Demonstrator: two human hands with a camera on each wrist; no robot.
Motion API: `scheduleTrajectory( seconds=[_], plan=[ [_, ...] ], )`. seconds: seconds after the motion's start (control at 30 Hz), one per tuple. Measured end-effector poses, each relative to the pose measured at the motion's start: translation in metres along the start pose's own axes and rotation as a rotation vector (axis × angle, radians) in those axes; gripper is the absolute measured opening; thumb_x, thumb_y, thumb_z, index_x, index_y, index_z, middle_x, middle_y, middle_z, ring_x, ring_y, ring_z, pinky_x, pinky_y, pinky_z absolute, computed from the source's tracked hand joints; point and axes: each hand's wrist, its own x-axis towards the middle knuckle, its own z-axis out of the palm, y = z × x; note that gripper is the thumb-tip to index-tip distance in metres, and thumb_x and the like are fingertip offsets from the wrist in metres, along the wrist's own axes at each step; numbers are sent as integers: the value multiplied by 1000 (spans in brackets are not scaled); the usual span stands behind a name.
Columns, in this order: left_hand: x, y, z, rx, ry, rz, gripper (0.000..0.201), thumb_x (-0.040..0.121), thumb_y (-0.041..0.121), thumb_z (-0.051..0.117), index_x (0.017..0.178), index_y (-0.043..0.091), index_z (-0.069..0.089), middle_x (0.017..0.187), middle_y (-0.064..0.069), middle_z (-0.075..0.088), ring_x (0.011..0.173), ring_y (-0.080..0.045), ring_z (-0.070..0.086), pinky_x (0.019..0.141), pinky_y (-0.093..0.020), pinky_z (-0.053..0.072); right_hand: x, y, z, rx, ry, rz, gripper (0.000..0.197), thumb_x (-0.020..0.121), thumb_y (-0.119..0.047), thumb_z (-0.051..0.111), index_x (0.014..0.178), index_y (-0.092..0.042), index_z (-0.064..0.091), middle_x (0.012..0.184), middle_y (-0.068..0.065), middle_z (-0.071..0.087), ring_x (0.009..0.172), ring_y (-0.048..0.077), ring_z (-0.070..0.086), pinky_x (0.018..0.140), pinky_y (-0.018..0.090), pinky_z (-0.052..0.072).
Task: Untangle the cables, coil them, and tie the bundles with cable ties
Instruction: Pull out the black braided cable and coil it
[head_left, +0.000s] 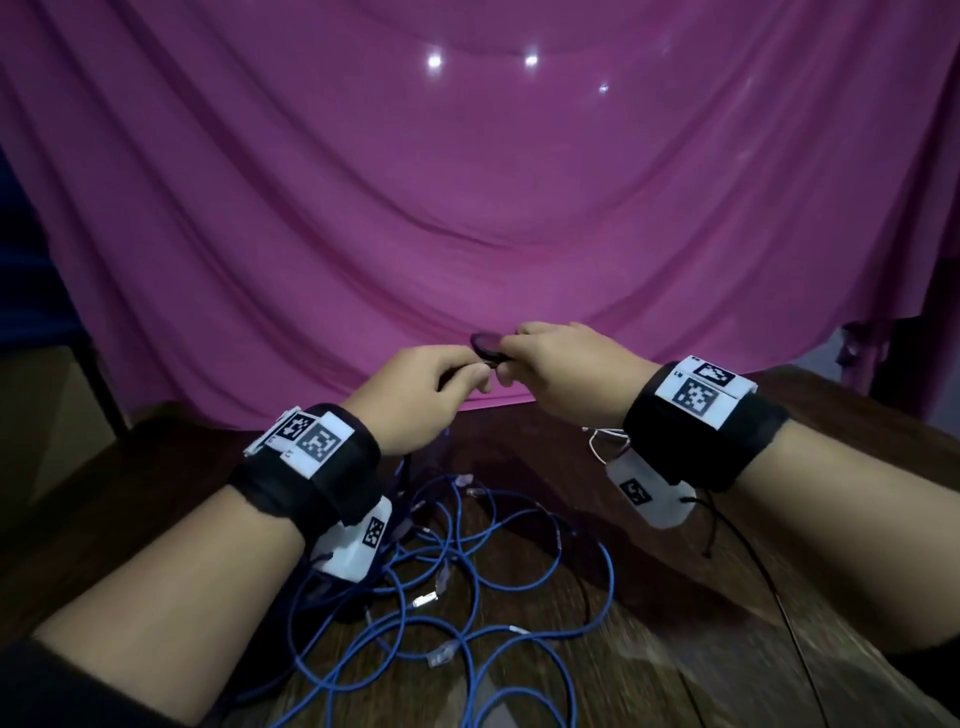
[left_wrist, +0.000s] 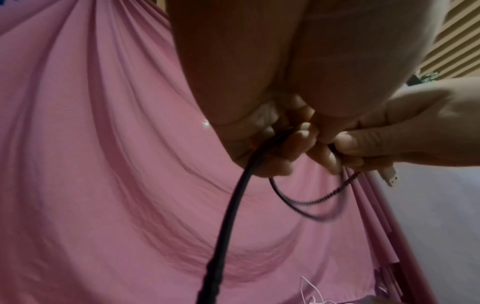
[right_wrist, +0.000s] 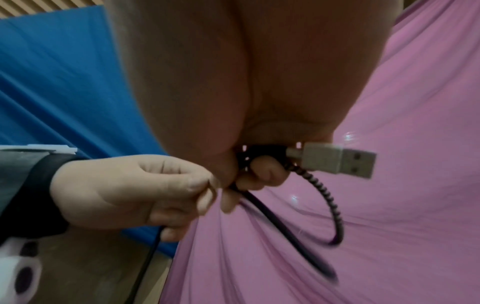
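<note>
Cables first: dark braided USB cable held up in mid-air between both hands, above the far part of the tabletop and in front of the pink cloth; looped into a small coil, silver USB plug sticking out past the right fingers; one dark tail hanging down from the left grip. Left hand curled round the cable, pinching it; right hand likewise clamped on the coil, thumb and fingers pressed close against the left ones. Below, blue cables lying in a loose tangle on the tabletop, several clear plugs showing among the loops, none coiled, none tied; thin white ties or wires just under the right wrist, too small to name for sure. Judged from this: coiling of one cable under way, not yet bound; no finished bundle anywhere in view; whole blue heap yet to be separated, wound and tied, so most of the job remaining.
</note>
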Motion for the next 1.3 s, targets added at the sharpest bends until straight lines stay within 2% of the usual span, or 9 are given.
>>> scheduleTrajectory(
  seconds=[0.17, 0.3, 0.5, 0.63, 0.73, 0.87, 1.03, 1.17, 1.3],
  plan=[
    [-14, -20, 5, -69, 37, -86, 21, 104, 36, 50, 93, 31, 67, 60, 20, 58, 56, 1, 56, 58, -21, 44, -8, 25, 4, 163, 60, 141, 23, 106, -23, 45, 100, -13, 65, 97, 9, 55, 96, 34, 58, 88, 44, 45],
    [-31, -43, 17, -180, 2, -199, 17, 104, 34, 51, 96, 30, 65, 60, 5, 56, 54, -16, 63, 63, -37, 53, -10, 70, 11, 195, 152, 382, 25, 105, -20, 47, 102, -5, 67, 97, 16, 54, 96, 36, 57, 86, 40, 42],
    [-54, -55, 47, -342, -34, -313, 12, 102, 24, 56, 99, 30, 66, 71, 7, 62, 54, -10, 62, 57, -27, 52, -13, 122, 35, 251, 239, 627, 24, 103, -20, 47, 101, -7, 66, 101, 27, 69, 97, 42, 64, 72, 35, 36],
    [-64, -46, 60, -303, -218, -278, 13, 101, 30, 58, 95, 31, 69, 74, 7, 68, 57, -9, 65, 56, -24, 52, -21, 143, 58, 157, -74, 702, 35, 101, -33, 59, 119, -4, 67, 119, 24, 69, 109, 38, 66, 87, 38, 50],
    [-73, -37, 67, -286, -339, -261, 13, 100, 33, 59, 98, 27, 69, 75, 9, 70, 59, -8, 66, 63, -24, 53, -38, 146, 72, -51, -459, 690, 45, 93, -47, 67, 125, -15, 67, 120, 10, 71, 105, 28, 67, 87, 30, 51],
    [-85, -32, 66, -164, -483, -256, 16, 98, 42, 60, 94, 29, 69, 75, 8, 71, 60, -5, 64, 71, -32, 55, -46, 139, 74, -161, -476, 618, 47, 91, -49, 67, 125, -16, 68, 119, 9, 72, 109, 28, 69, 94, 35, 56],
    [-102, -24, 69, -97, -681, -209, 21, 89, 56, 66, 103, 41, 69, 72, 18, 65, 59, 4, 54, 63, -19, 46, -47, 86, 75, -68, -485, 293, 30, 97, -50, 58, 81, -24, 59, 85, -2, 63, 97, 30, 66, 80, 35, 50],
    [-110, -14, 72, 26, -806, -189, 35, 88, 64, 63, 119, 49, 63, 77, 22, 65, 65, 5, 57, 65, -16, 46, -38, 50, 107, 146, -443, 89, 29, 97, -20, 61, 125, -21, 66, 124, 3, 66, 114, 26, 63, 99, 39, 49],
    [-114, -7, 73, 44, -880, -216, 29, 82, 60, 71, 102, 40, 67, 82, 11, 71, 62, 3, 56, 70, -25, 49, -26, 49, 140, 97, -563, 176, 42, 95, -17, 57, 137, -20, 59, 136, 7, 65, 124, 31, 61, 102, 38, 49]
  ],
)
